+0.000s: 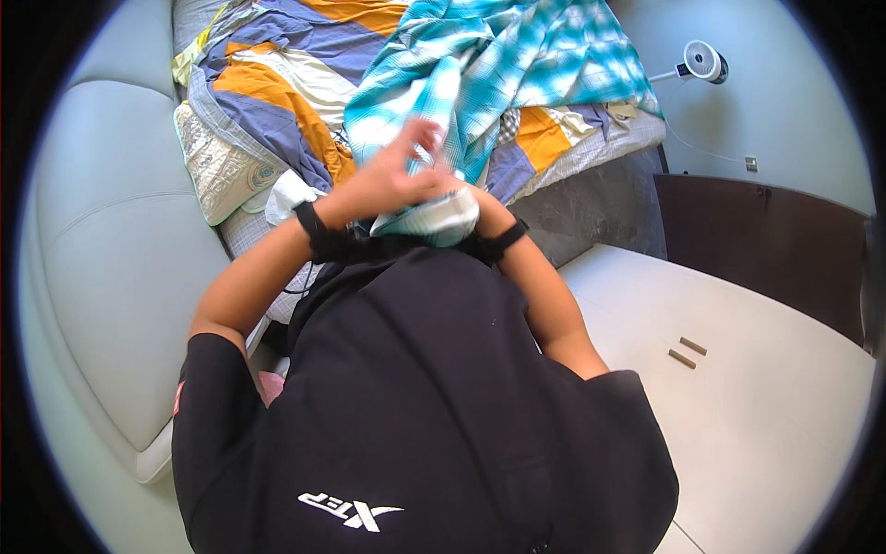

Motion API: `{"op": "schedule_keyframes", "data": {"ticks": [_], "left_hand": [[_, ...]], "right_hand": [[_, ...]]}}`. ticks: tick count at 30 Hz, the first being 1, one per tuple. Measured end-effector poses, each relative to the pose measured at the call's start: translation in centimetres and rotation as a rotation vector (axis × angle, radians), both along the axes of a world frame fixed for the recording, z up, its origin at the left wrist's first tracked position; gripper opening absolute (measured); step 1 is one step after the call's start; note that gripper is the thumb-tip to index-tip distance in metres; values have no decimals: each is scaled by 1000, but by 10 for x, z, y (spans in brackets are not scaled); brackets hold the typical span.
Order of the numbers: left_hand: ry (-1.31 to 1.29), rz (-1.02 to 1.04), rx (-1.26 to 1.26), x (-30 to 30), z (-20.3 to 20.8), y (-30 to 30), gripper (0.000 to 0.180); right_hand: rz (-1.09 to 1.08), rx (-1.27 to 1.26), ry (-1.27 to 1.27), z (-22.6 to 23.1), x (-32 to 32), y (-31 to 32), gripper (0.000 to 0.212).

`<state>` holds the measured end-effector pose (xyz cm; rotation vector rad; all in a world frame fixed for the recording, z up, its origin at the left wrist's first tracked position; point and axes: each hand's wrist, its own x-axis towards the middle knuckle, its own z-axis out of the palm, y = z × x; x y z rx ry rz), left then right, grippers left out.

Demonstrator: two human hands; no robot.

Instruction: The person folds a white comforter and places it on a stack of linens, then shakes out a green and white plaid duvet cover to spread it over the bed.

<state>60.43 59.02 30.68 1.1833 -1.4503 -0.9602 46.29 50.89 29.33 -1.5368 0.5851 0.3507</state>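
Note:
A teal-and-white plaid cloth (544,65), perhaps a quilt cover or sheet, is spread in folds over the bed and comes down toward my body. Its near end is bunched up at my waist, between my wrists. My left hand (392,175) is above that part of the cloth, slightly blurred, with its thumb and fingers apart and nothing seen in them. My right hand (468,190) is at the bunched cloth, just beyond the left hand. Its fingers are mostly hidden by the cloth and the left hand, so its grip does not show. Black bands circle both wrists.
Under the plaid cloth lies orange, grey-blue and white bedding (277,102) on the bed. A quilted pale pillow (221,162) rests by the padded grey headboard (120,231). To the right are a white cabinet (738,342), a dark brown panel (757,240) and a small wall-side fan (703,63).

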Motion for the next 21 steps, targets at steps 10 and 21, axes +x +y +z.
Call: {"op": "schedule_keyframes", "data": {"ticks": [10, 21], "left_hand": [[1272, 5, 926, 85, -186, -67, 85], [5, 916, 72, 22, -50, -109, 27]], "right_hand": [[-127, 176, -439, 109, -45, 18, 25], [-538, -553, 231, 43, -156, 26, 21]]}}
